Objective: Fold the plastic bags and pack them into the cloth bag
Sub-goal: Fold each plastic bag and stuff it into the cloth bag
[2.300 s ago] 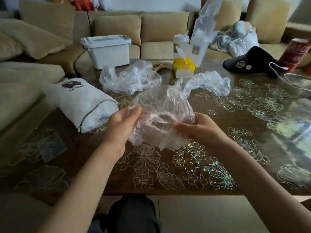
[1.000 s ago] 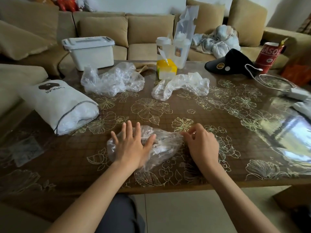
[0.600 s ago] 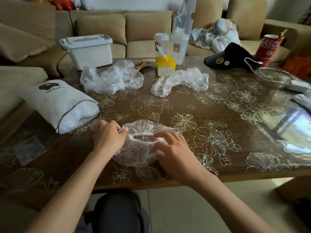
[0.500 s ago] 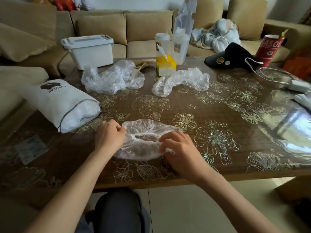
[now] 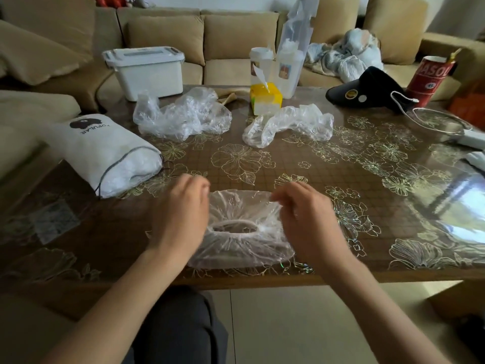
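A clear plastic bag with an elastic ring [image 5: 240,232] lies spread flat near the front edge of the table [image 5: 367,185]. My left hand [image 5: 181,214] pinches its far left edge and my right hand [image 5: 304,216] pinches its far right edge. Both hands are slightly blurred. Two more crumpled clear bags lie farther back, one at the left [image 5: 183,115] and one at the centre [image 5: 288,124]. The white cloth bag [image 5: 102,151] lies on its side at the table's left, its drawstring mouth facing me with plastic inside.
A white lidded bin [image 5: 147,69] sits on the sofa behind the table. A yellow tissue box [image 5: 265,99], plastic jars [image 5: 286,64], a black cap [image 5: 367,89], a red can [image 5: 430,76] and a white cable [image 5: 433,122] occupy the far and right parts.
The bag came down from the air onto the table and was pressed flat. My hands have moved from its near sides to its far corners, and the bag now lies wider.
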